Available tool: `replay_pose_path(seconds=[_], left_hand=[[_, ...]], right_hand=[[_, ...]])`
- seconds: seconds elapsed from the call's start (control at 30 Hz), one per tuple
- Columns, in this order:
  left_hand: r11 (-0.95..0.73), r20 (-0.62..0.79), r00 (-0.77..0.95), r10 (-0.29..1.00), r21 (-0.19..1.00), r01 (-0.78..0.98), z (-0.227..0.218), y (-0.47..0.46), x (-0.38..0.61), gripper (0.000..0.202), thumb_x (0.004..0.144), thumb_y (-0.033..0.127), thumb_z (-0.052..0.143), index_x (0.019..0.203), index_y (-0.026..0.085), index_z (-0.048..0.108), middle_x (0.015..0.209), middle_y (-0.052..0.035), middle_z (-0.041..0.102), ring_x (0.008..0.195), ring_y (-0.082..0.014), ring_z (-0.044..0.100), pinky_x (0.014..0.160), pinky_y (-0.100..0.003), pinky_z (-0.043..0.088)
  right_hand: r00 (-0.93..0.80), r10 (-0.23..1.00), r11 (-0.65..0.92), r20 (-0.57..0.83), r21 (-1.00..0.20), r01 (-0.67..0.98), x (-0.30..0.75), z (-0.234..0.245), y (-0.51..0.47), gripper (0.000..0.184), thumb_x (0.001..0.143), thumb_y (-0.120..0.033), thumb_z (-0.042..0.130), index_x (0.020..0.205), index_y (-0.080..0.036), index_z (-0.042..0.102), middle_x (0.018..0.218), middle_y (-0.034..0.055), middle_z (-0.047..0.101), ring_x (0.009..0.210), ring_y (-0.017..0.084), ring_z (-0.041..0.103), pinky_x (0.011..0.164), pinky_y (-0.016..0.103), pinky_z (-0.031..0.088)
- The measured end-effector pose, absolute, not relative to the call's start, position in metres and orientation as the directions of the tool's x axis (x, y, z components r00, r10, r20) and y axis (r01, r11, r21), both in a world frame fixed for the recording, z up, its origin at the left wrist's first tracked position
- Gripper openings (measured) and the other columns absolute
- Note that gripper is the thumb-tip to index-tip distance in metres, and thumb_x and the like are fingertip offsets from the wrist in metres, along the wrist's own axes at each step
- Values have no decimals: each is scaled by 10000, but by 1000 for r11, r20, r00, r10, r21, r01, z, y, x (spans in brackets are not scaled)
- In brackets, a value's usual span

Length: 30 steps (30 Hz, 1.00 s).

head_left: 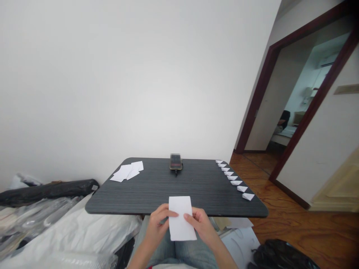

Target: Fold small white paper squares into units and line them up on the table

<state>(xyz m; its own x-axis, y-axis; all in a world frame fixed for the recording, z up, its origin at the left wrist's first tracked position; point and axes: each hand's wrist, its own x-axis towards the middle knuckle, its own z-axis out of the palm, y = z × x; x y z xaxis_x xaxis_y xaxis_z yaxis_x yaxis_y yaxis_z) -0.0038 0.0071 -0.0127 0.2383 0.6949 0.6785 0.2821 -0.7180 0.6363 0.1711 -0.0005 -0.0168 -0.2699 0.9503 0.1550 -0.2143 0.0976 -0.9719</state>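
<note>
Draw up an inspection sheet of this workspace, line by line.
Surface: dark wood-grain table, in front of the person.
Job's things: white paper sheet in both hands; loose white paper sheets at the table's far left; row of folded white paper pieces along its right edge.
Clutter: smartphone at the far edge; black roll and plastic-wrapped bundles left of the table; black plastic bag at lower right.
Grips: left hand and right hand each hold a long side of the sheet.
Cables: short black cable at the smartphone's near end.
Surroundings: white wall behind, wooden floor at right, dark-framed doorway beyond.
</note>
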Motion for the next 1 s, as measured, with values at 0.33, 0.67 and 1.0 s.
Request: replay_pose_path(seconds=[0.33, 0.67, 1.0], left_hand=[[-648, 662, 52, 748, 711, 272, -14, 6, -2, 133, 769, 234, 567, 694, 185, 665, 744, -43, 661, 693, -191, 625, 618, -264, 467], [-623, 621, 82, 780, 754, 208, -7, -1, 7, 208, 766, 257, 601, 584, 158, 607, 676, -35, 646, 653, -172, 585, 633, -255, 433], [-299, 302, -16, 953, 931, -208, -5, -7, 23, 200, 747, 309, 636, 683, 158, 521, 648, -3, 597, 622, -140, 574, 574, -221, 473]], right_hand=[[-137, 891, 426, 434, -901, -80, 180, -16, -1, 158, 791, -316, 606, 883, -214, 685, 805, 40, 596, 682, 156, 560, 524, 219, 429], [-33, 933, 349, 358, -925, -148, 166, -20, -4, 223, 774, -363, 618, 763, -164, 718, 620, 37, 626, 553, 143, 556, 457, 208, 416], [100, 947, 318, 306, -937, -145, 159, -14, -8, 307, 783, -389, 596, 579, -160, 607, 570, 10, 583, 550, 137, 515, 492, 214, 414]])
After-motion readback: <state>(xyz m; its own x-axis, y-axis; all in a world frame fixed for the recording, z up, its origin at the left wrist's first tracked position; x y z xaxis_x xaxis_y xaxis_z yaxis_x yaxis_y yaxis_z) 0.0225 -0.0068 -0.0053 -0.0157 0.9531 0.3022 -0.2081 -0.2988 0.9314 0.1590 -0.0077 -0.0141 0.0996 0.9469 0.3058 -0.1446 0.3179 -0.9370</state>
